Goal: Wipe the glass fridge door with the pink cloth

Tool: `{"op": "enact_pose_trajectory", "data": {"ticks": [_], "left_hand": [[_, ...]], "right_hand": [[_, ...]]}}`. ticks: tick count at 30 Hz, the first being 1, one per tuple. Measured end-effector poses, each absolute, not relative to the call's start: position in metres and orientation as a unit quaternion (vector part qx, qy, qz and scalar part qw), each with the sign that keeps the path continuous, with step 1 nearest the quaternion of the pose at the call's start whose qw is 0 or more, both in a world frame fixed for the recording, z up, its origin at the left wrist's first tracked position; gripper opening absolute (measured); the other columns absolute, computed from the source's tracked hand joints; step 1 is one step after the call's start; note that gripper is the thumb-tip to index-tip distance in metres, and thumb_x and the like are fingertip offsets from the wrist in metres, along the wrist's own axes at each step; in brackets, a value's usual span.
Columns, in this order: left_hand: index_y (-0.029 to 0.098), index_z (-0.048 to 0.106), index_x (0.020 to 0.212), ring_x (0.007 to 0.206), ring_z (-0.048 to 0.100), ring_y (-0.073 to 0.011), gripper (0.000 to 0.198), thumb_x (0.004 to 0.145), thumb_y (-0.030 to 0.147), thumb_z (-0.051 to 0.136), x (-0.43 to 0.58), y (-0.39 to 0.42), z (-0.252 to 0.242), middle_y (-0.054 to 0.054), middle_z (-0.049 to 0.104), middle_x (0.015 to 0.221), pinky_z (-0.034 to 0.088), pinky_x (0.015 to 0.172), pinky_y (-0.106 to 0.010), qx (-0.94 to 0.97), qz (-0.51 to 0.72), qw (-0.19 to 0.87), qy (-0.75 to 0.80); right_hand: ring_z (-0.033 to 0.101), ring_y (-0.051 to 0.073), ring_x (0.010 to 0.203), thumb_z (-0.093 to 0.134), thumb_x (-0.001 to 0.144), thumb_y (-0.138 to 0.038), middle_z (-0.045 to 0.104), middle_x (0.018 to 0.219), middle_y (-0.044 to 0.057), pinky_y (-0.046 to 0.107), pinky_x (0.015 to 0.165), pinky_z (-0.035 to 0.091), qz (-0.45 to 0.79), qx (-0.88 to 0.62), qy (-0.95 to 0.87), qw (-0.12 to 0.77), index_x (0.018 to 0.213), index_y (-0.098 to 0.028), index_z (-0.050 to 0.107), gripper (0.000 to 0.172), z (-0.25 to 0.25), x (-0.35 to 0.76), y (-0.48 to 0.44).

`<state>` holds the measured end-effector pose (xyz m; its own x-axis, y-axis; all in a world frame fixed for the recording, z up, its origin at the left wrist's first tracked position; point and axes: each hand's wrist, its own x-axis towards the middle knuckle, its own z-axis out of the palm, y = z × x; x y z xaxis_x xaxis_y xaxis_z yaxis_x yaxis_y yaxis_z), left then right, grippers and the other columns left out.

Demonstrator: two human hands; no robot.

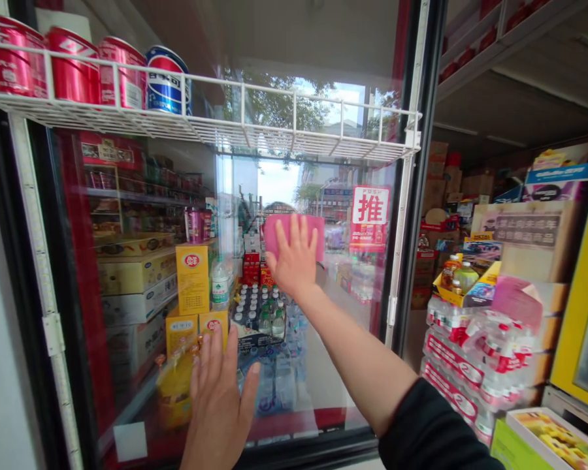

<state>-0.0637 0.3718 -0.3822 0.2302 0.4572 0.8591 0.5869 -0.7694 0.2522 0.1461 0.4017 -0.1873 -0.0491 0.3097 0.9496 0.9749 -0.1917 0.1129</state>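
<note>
My right hand (294, 256) presses a pink cloth (270, 234) flat against a glass door pane (333, 352). Its fingers are spread over the cloth, and the arm in a black sleeve reaches up from the lower right. Lower and to the left, my left hand (219, 398) is raised with an open palm and straight fingers, holding nothing. It is close to the pane; whether it touches the glass I cannot tell. A red and white push sticker (370, 215) is on the pane, to the right of the cloth.
A white wire rack (269, 130) crosses the door above my hands, with red cans (73, 65) and a blue can (167, 79) at its left. Through the glass show yellow boxes (193, 277) and bottles (259, 307). Packs of bottled drinks (475, 365) stand stacked at right.
</note>
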Motion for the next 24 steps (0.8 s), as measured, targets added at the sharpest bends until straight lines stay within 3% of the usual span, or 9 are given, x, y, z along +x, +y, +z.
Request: {"op": "enact_pose_trajectory", "data": {"ticks": [5, 8, 12, 18, 24], "left_hand": [[0.030, 0.009, 0.178, 0.170, 0.019, -0.0373, 0.080, 0.109, 0.041, 0.047, -0.065, 0.369, -0.375, -0.016, 0.022, 0.183, 0.033, 0.129, -0.070, -0.779, -0.528, 0.068, -0.332], [0.028, 0.015, 0.178, 0.170, 0.021, -0.0368, 0.077, 0.109, 0.041, 0.047, -0.067, 0.371, -0.374, -0.016, 0.023, 0.182, 0.032, 0.130, -0.068, -0.780, -0.527, 0.075, -0.328], [0.025, 0.017, 0.177, 0.170, 0.020, -0.0374, 0.076, 0.110, 0.041, 0.046, -0.070, 0.371, -0.375, -0.017, 0.022, 0.183, 0.032, 0.130, -0.068, -0.783, -0.521, 0.076, -0.331], [0.026, 0.015, 0.178, 0.170, 0.020, -0.0370, 0.077, 0.109, 0.040, 0.048, -0.066, 0.371, -0.381, -0.017, 0.023, 0.182, 0.031, 0.131, -0.067, -0.784, -0.525, 0.070, -0.325], [0.027, 0.015, 0.178, 0.170, 0.022, -0.0381, 0.077, 0.109, 0.041, 0.048, -0.070, 0.377, -0.388, -0.016, 0.023, 0.182, 0.035, 0.128, -0.069, -0.780, -0.528, 0.065, -0.329]], "right_hand": [[0.005, 0.033, 0.173, 0.062, 0.106, -0.044, 0.009, 0.185, 0.013, 0.062, 0.139, 0.005, -0.475, -0.498, -0.707, 0.162, 0.174, -0.021, 0.030, 0.078, -0.199, 0.109, 0.418], [0.012, 0.031, 0.172, 0.063, 0.106, -0.047, 0.018, 0.184, 0.010, 0.059, 0.139, 0.009, -0.488, -0.447, -0.739, 0.123, 0.172, -0.023, 0.035, 0.076, -0.207, 0.123, 0.413], [0.020, 0.032, 0.170, 0.063, 0.105, -0.051, 0.024, 0.182, 0.010, 0.060, 0.139, 0.011, -0.521, -0.440, -0.720, 0.131, 0.172, -0.025, 0.037, 0.076, -0.212, 0.172, 0.387], [0.022, 0.036, 0.169, 0.065, 0.104, -0.050, 0.028, 0.181, 0.015, 0.062, 0.137, 0.015, -0.546, -0.550, -0.607, 0.174, 0.169, -0.025, 0.044, 0.073, -0.223, 0.254, 0.324], [0.020, 0.040, 0.169, 0.058, 0.106, -0.046, 0.026, 0.180, 0.023, 0.066, 0.134, 0.022, -0.568, -0.644, -0.433, 0.274, 0.166, -0.013, 0.047, 0.070, -0.227, 0.304, 0.294]]}}
